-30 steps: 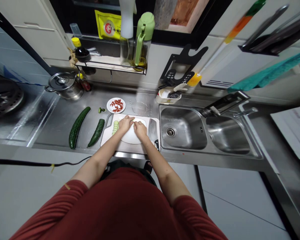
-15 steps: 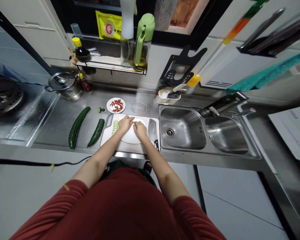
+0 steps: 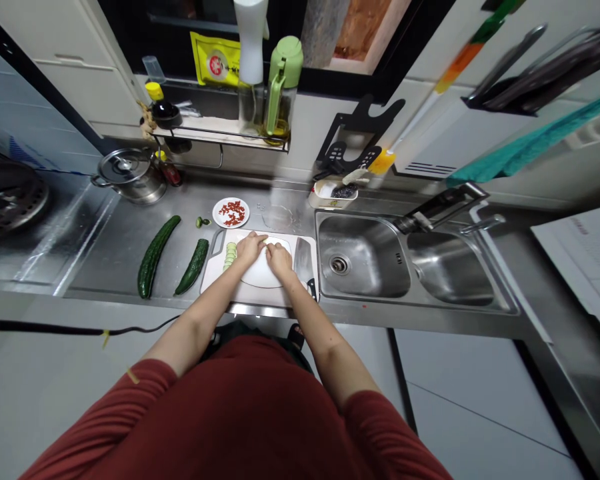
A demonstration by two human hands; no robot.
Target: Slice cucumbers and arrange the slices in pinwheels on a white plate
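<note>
The white plate (image 3: 261,272) lies on the cutting board (image 3: 211,275). My left hand (image 3: 251,247) and right hand (image 3: 279,259) are close together over its far part, fingers bent; I can't tell what they hold. Cucumber slices (image 3: 230,255) sit to the left, the knife (image 3: 303,257) to the right. Farther left lie two cucumbers (image 3: 193,268). A small dish (image 3: 215,214) holds red bits (image 3: 233,213).

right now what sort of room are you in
Looks like a kitchen, whether home or workplace I can't tell: there's a double sink in a steel counter, a lidded pot, and a knife on the board by the hands.
</note>
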